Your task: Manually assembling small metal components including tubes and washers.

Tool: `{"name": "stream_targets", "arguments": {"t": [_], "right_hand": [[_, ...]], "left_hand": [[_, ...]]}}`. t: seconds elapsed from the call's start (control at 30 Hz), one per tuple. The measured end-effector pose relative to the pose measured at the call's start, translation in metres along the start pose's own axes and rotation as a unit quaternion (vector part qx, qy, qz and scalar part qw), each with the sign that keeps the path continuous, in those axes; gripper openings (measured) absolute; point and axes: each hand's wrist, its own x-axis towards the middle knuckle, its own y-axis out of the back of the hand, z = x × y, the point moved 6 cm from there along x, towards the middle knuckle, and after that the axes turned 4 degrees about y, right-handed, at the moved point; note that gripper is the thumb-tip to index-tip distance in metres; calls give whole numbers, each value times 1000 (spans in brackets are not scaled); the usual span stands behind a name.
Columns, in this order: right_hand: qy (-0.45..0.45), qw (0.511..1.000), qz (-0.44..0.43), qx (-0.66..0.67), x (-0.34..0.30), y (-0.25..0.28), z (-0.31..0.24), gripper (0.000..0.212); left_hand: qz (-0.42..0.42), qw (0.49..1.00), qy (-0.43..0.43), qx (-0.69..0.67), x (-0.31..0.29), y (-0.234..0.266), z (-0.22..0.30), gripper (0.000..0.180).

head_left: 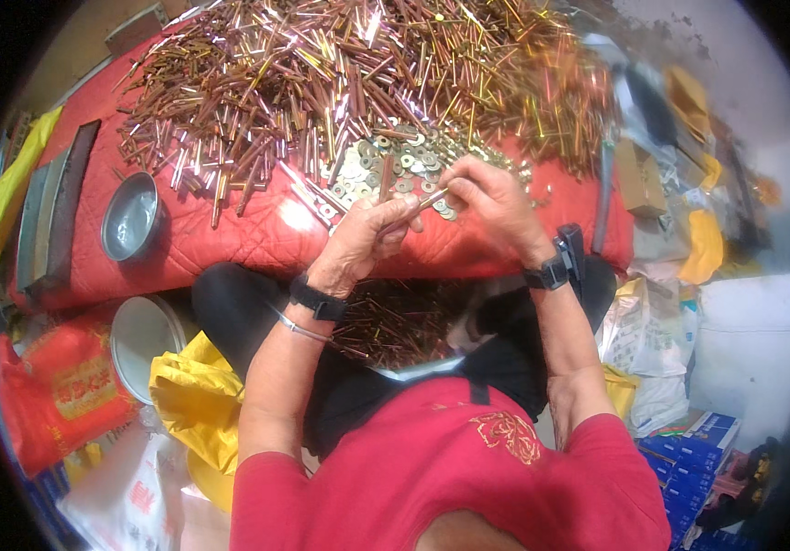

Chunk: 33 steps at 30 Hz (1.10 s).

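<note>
In front of my chest, my left hand is closed round a copper-coloured bolt that slants up to the right. My right hand pinches the bolt's far end between thumb and fingers; any small part at that tip is too small to make out. Just beyond both hands lies a spread of flat round washers. Small brassy nuts are scattered to the right of the washers. A big heap of long copper-coloured bolts covers the far part of the red quilted cloth.
A grey metal bowl stands on the cloth at the left. More bolts lie in a container between my legs. A round lidded tub and a yellow bag are at lower left. Blue boxes are stacked at lower right.
</note>
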Motion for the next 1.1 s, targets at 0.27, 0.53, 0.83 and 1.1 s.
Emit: {"name": "stream_targets", "arguments": {"t": [0.27, 0.53, 0.83, 1.1], "right_hand": [[0, 999, 42, -35, -3, -5, 5, 24], [-95, 994, -8, -54, -5, 4, 29, 39], [-7, 995, 50, -80, 0, 2, 17, 9], [35, 994, 102, -25, 3, 2, 26, 11]], "left_hand": [[38, 999, -7, 22, 3, 7, -4, 27], [22, 999, 0, 42, 3, 6, -5, 27], [9, 1000, -8, 11, 4, -1, -2, 26], [69, 995, -25, -61, 14, 27, -5, 29]]}}
